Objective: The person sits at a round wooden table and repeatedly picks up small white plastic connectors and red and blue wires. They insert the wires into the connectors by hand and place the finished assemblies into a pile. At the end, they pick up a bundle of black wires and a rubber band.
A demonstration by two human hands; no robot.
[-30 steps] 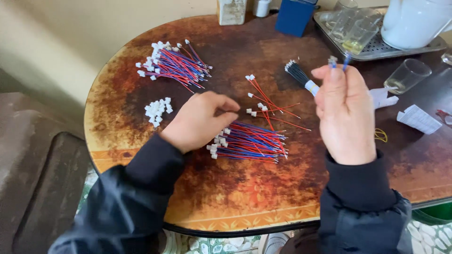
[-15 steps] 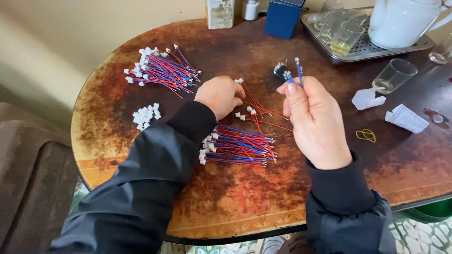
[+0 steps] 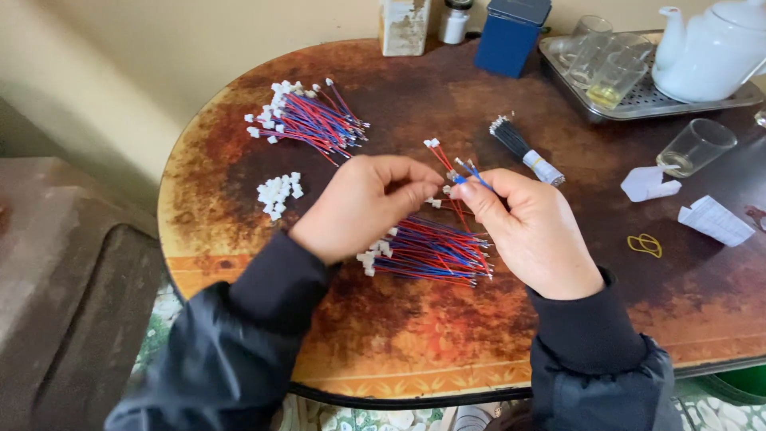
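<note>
My right hand (image 3: 527,231) pinches thin blue and red wires (image 3: 471,174) between thumb and forefinger, their ends pointing up and left. My left hand (image 3: 363,207) has its fingers curled, and its fingertips meet the wire ends, pinched on what looks like a small white connector (image 3: 451,177). Under both hands lies a bundle of red and blue wires with white connectors (image 3: 435,254). Beyond the fingertips lie a few loose red wires (image 3: 437,152).
On the round brown table (image 3: 383,343): a second wire pile (image 3: 311,120) and a heap of white connectors (image 3: 278,191) on the left, a black taped bundle (image 3: 527,152), a glass (image 3: 698,148), folded papers (image 3: 650,183), a rubber band (image 3: 645,243). At the back are a tray (image 3: 638,104), a white teapot (image 3: 710,48) and a blue box (image 3: 511,32).
My left hand reached to the loose red wires, then drew back to meet my right hand. My right hand came down and left with the wires. The camera shifted.
</note>
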